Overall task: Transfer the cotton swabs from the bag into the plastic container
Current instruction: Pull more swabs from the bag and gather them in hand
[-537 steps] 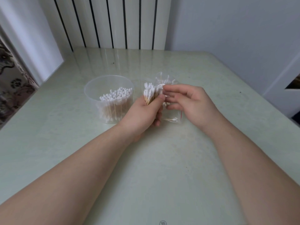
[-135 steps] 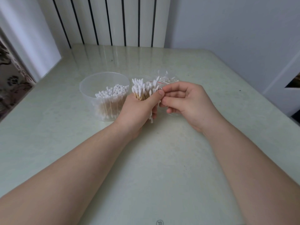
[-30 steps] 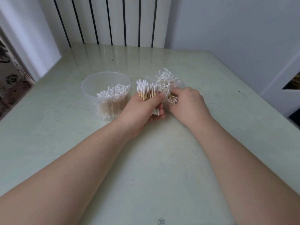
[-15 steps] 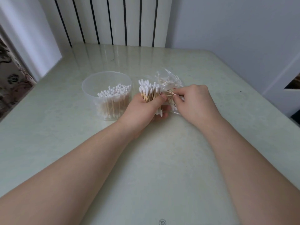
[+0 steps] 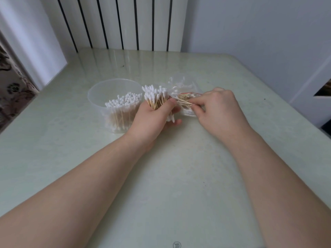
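A clear round plastic container stands left of centre, partly filled with upright cotton swabs. My left hand grips an upright bundle of wooden-stemmed swabs just right of the container. A crumpled clear bag with a red strip lies behind my hands, with swabs still inside. My right hand pinches a few swab stems at the bag's mouth, close to my left thumb.
The pale green table stretches toward me under both forearms. A white radiator with dark slots stands behind the table's far edge. A patterned curtain hangs at the left, and a grey wall closes the right.
My right hand has shifted slightly right and drawn a few swab stems out of the bag mouth. The bag has flattened. My left hand still holds its bundle in place.
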